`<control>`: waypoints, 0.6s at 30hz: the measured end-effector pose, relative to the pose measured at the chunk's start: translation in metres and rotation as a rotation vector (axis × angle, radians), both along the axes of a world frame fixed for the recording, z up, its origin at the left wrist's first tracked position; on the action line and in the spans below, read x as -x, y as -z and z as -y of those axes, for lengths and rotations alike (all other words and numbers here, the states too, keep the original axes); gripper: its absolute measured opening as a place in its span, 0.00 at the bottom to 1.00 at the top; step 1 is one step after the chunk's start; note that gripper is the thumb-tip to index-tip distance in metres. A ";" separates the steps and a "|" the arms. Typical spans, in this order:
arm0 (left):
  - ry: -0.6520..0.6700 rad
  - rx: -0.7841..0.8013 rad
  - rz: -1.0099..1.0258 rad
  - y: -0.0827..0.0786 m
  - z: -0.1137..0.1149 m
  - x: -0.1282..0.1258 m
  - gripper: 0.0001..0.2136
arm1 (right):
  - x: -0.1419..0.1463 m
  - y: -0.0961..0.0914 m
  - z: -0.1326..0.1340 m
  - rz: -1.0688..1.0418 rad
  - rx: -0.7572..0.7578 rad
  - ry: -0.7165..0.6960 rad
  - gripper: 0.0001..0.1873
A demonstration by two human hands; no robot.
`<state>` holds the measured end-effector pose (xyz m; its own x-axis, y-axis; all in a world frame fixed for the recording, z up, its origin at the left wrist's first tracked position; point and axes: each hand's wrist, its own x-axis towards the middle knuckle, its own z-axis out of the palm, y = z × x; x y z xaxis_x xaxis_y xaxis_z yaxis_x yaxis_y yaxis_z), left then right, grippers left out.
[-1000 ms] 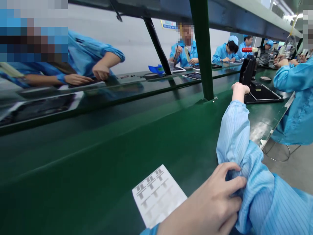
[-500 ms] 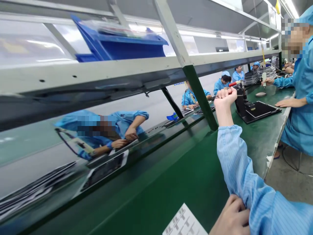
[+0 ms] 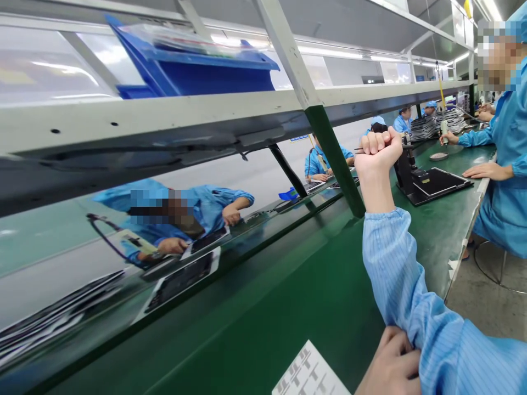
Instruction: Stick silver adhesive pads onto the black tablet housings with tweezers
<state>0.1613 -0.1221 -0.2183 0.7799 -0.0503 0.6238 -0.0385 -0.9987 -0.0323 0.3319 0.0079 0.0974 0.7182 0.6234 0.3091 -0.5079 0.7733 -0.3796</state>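
Observation:
My right hand is raised in a fist above the green workbench. A slim dark tool pokes out of that fist to the left, too thin to name exactly. My left hand sits at the bottom edge of the view, gripping the striped blue sleeve of my right arm. Close to my left hand, a white sheet of printed labels lies on the bench, cut off by the frame.
A black fixture holding a dark tablet stands beyond my right fist. A co-worker's hand rests on the bench at right. Stacked panels lie farther along. A blue bin sits on the overhead shelf, above a glossy panel reflecting a person.
The view swung sharply after the oldest frame, and my right fist now stands higher, with the sleeve pulled down its forearm. My left hand still grips the sleeve.

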 end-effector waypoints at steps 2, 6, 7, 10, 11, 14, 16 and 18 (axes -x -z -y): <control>0.013 -0.001 -0.018 -0.002 0.000 0.000 0.25 | 0.001 0.000 0.001 -0.065 -0.014 0.001 0.15; 0.035 0.003 -0.059 -0.019 0.001 0.008 0.24 | 0.005 0.000 0.010 -0.179 -0.076 -0.013 0.16; 0.026 0.007 -0.081 -0.023 0.002 0.011 0.23 | 0.005 0.000 0.013 -0.200 -0.094 -0.022 0.17; -0.018 0.018 -0.153 -0.031 0.002 0.017 0.19 | 0.009 -0.001 0.024 -0.265 -0.152 -0.060 0.24; -0.029 0.020 -0.167 -0.029 0.002 0.017 0.19 | 0.010 -0.002 0.028 -0.286 -0.171 -0.077 0.26; -0.066 0.031 -0.179 -0.016 -0.001 0.008 0.24 | 0.018 -0.005 0.039 -0.342 -0.218 -0.126 0.24; -0.098 0.039 -0.189 -0.007 -0.002 0.002 0.26 | 0.022 -0.006 0.044 -0.366 -0.236 -0.151 0.23; -0.108 0.041 -0.211 -0.006 -0.001 -0.001 0.27 | 0.025 -0.008 0.045 -0.379 -0.243 -0.170 0.22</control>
<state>0.1619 -0.1208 -0.2128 0.8927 0.0628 0.4462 0.0673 -0.9977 0.0059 0.3065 -0.0371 0.1051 0.7028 0.6837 0.1965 -0.7022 0.7109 0.0378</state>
